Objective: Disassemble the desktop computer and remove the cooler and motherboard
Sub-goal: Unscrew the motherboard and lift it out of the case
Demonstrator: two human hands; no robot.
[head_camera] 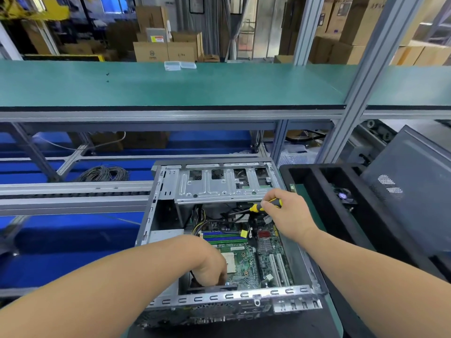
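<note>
Two bare hands are reaching into an open case (156, 215) that is lying on its side on the worktop (332, 311), its cover off and its steel frame showing. Inside, a green motherboard (246, 262) is sitting flat on the case floor, carrying blue and green memory sticks (223, 236), a bare socket (230, 263), a small finned heatsink (265, 245) and two white slots (279, 269). A perforated drive cage (219, 189) is spanning the far end of the case, with black and yellow cables (199, 219) trailing beneath it.

The right hand (290, 215) is closing its grip around a yellow-and-black screwdriver (264, 205), whose shaft is pointing left and down under the cage. The left hand (211, 262) is dipping into the near left corner, fingers curling down against a black part at the rear wall; whether that grip is holding anything cannot be told.

Right of the case, a black tray (317, 181) is holding a green board (303, 193) in one channel and a small fan (343, 195) in another. A dark panel (415, 181) is leaning behind it. Two clear boxes (179, 65) are resting on the green shelf (170, 86) above.
</note>
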